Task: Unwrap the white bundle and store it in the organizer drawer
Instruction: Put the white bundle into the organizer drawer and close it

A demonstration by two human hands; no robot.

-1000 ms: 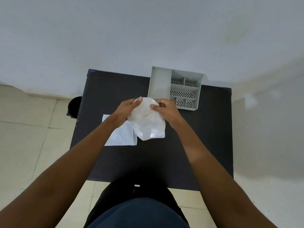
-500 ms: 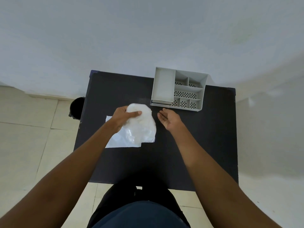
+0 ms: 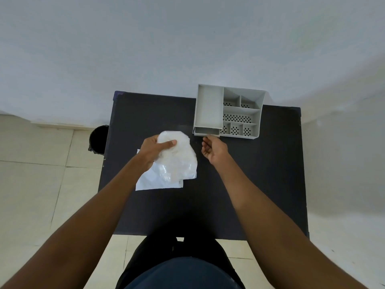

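While left grip (image 3: pixel 153 150) clutches white bundle (image 3: pixel 177 157), right grip (image 3: pixel 212 148) loose, empty, beside drawer (image 3: pixel 206 131)

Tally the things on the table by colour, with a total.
White: 2, the bundle in the left hand and the sheet under it
Grey: 1, the organizer
Total: 3

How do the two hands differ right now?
The left hand is closed around the white bundle, holding it over the white sheet; the right hand holds nothing. The left is clenched in a grip; the right is open, its fingers curled, reaching toward the organizer drawer. Both are bare and over the black table.
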